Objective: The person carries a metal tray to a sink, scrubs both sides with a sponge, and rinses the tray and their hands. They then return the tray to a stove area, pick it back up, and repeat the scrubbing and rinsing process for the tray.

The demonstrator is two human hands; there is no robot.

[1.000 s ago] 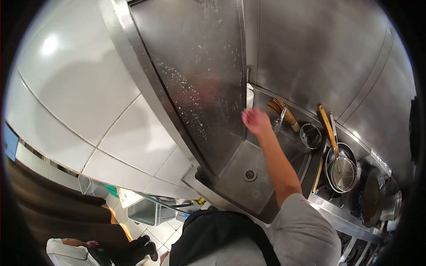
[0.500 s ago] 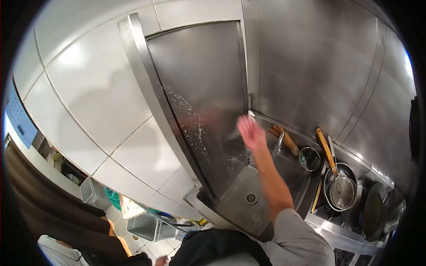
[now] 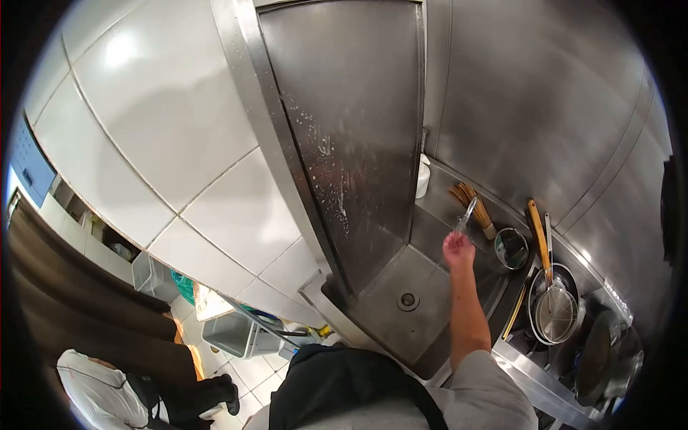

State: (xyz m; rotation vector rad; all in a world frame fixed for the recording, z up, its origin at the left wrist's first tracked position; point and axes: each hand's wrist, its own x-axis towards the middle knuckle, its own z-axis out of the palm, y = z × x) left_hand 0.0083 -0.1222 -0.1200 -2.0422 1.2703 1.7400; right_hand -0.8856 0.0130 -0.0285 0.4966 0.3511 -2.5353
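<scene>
Beneath the metal tap (image 3: 469,212) over the steel sink (image 3: 387,308), my right hand (image 3: 459,249) is held with its fingers loosely cupped and apart, and no object shows in it. Water from the spout appears to meet the fingers. To the left stands a tall steel panel (image 3: 351,86) with white drops and streaks on its surface. Behind the tap rests a bundle of thin wooden sticks, like a bamboo brush (image 3: 481,209). A white bottle (image 3: 423,178) stands in the back corner. My left hand is outside the picture.
Right of the sink are a metal pot (image 3: 512,248), a strainer (image 3: 555,315) lying in a pan, and a dark frying pan (image 3: 598,358). White tiles (image 3: 143,136) cover the left wall. Lower left, a person (image 3: 107,390) is near a grey bin (image 3: 229,335).
My right hand has moved right and down, away from the steel panel to under the tap. The view has shifted, and more of the person at lower left shows.
</scene>
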